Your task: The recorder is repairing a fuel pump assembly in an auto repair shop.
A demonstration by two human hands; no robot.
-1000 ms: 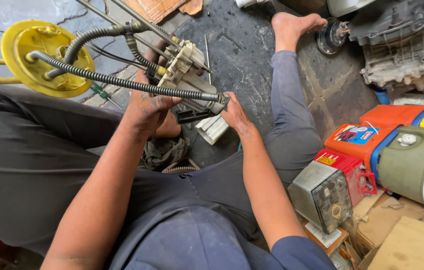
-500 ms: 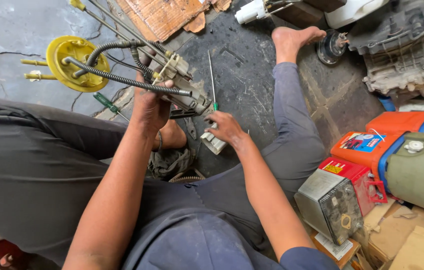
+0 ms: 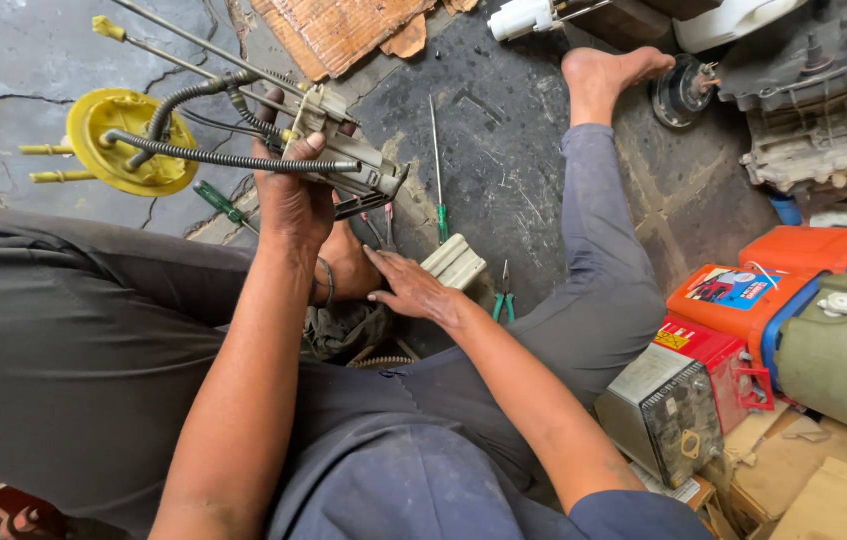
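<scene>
Nearest the body, the right hand [image 3: 408, 290] lies flat, fingers spread and holding nothing, its tips on a pale ribbed block [image 3: 455, 262] that sits on the floor [image 3: 513, 150] between the person's legs. Green-handled pliers [image 3: 503, 297] lie just beside that block, and a long green-handled screwdriver [image 3: 437, 170] lies on the floor beyond it.

Above, the left hand [image 3: 293, 195] is closed around the grey body of a pump assembly [image 3: 343, 165], held up off the floor and tilted. Its corrugated black hoses [image 3: 223, 158] and thin rods run out to a yellow round flange [image 3: 123, 140] at the far left.

To do this well, I judge the left grip should stay on the rigid body, not the hoses, so nothing kinks. The right hand should take the block squarely before lifting it, keeping clear of the screwdriver. Farther off, a bare foot [image 3: 608, 70] rests on the floor.
</scene>
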